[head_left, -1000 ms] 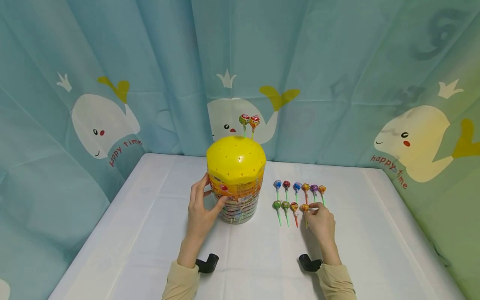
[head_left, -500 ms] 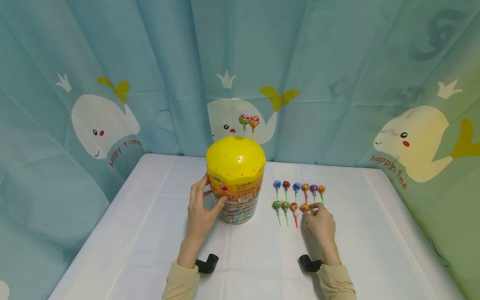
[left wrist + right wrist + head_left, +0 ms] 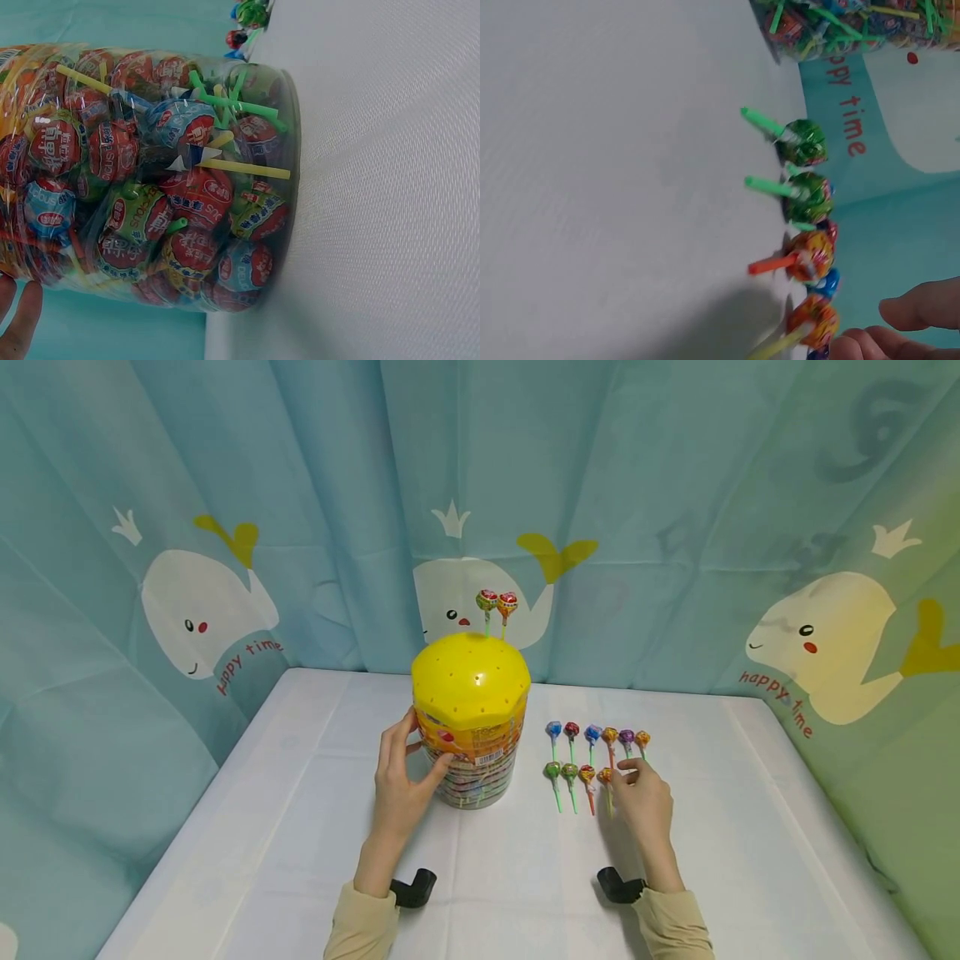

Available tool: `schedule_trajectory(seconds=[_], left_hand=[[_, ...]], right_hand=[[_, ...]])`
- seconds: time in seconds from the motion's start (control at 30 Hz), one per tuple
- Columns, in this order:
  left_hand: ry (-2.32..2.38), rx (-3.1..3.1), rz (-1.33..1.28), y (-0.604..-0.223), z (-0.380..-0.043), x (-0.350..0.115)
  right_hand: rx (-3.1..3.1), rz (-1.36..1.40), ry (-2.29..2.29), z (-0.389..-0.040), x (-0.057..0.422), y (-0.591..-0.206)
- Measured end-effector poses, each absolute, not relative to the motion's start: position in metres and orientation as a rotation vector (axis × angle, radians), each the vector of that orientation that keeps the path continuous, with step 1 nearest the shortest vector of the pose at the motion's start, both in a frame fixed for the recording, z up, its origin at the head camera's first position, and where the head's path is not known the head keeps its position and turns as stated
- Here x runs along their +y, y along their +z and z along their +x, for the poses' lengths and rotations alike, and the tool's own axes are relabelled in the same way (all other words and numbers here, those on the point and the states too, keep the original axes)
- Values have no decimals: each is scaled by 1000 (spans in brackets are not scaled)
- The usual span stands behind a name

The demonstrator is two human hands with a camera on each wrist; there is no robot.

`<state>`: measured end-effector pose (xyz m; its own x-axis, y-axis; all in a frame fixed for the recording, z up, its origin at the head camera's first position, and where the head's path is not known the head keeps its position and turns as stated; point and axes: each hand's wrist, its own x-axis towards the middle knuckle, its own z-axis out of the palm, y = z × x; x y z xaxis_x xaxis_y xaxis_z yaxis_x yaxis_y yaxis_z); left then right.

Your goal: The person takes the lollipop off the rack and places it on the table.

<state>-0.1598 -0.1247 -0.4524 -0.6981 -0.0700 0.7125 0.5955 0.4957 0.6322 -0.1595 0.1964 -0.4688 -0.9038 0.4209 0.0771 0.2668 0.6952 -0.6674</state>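
Note:
A clear jar (image 3: 474, 781) full of wrapped lollipops, with a yellow domed lid (image 3: 471, 681), stands on the table. My left hand (image 3: 401, 793) holds its left side, thumb on the front and fingers round the side. Two lollipops (image 3: 497, 601) stand upright in the lid. To the right, several lollipops lie in two rows; the front row includes a green lollipop (image 3: 552, 771) and an orange lollipop with a yellow stick (image 3: 815, 321). My right hand (image 3: 643, 802) hovers beside that orange one, thumb and fingers apart with nothing between them in the right wrist view.
The white-covered table (image 3: 285, 860) ends at a blue-green curtain (image 3: 330, 460) printed with whales. A back row of lollipops, such as a purple one (image 3: 627, 737), lies behind the front row. A black wrist mount (image 3: 621, 886) sits by each sleeve.
My right hand's fingertips have come off the orange lollipop at the front row's right end and lifted slightly. The left hand and jar have not moved.

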Motion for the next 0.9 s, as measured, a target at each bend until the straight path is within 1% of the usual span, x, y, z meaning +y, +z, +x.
schedule_trajectory(seconds=[0.37,0.6,0.9], left_hand=[[-1209,-2050,-418,-453,-160,-124],[-1229,-2040,-439,-452,-160,-125],[-1219,-2049,-432,-452,-159,-126]], right_hand=[[-2582,-406,1018,-170,181,-448],[-2506,-268,972,-178,174,-430],[-2384,-182,1023,-188,163,-405]])
